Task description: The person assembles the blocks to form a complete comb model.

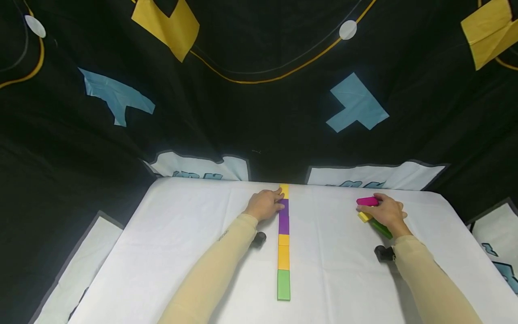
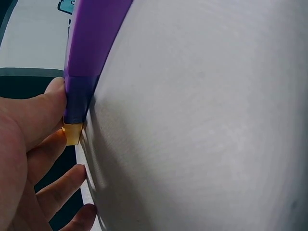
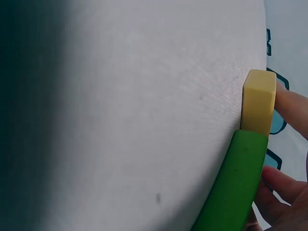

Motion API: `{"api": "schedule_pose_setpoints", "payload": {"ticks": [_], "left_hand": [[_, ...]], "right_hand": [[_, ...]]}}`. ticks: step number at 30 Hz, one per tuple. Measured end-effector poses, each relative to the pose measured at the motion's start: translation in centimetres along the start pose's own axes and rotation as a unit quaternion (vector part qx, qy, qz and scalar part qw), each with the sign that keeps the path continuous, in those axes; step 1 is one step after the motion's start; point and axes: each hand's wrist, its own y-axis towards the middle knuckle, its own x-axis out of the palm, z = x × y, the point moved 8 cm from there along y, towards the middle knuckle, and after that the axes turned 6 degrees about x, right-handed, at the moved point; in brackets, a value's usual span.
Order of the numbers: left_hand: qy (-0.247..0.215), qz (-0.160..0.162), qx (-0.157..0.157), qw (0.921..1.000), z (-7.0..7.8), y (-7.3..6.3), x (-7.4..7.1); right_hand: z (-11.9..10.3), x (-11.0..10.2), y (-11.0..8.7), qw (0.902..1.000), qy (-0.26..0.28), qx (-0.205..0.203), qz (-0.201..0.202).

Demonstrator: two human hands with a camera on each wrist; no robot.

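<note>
A straight row of blocks runs away from me across the table. It has a light green block [image 1: 283, 285] nearest, then orange blocks [image 1: 283, 257], purple blocks [image 1: 284, 223] and a yellow block [image 1: 285, 191] at the far end. My left hand [image 1: 263, 204] touches the left side of the row's far end. Its thumb rests on purple and its index finger on yellow; the other fingers are spread. Over to the right, my right hand [image 1: 388, 210] pinches a pink block [image 1: 367, 201] between thumb and index finger. Beside it lie a yellow block [image 3: 258, 101] and a dark green block [image 3: 234, 180], end to end.
A white cloth [image 1: 323, 270] covers the table, whose far edge lies just past the row's end. Behind it hangs a black curtain [image 1: 267, 121] with yellow and blue shapes. Dark wrist cameras [image 1: 383, 253] hang under both wrists.
</note>
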Motion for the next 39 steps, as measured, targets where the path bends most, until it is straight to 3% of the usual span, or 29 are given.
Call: {"api": "schedule_pose_setpoints", "payload": {"ticks": [18,39], "left_hand": [[-0.006,-0.001,0.001,1.0,0.3,-0.1,-0.2],[-0.005,0.003,-0.006,1.0,0.0,-0.2,-0.1]], "right_hand": [[0.1,-0.1,0.2,0.9992,0.0,0.02,0.036],[-3.7,0.1,-1.6,0.9964,0.026,-0.043,0.068]]}}
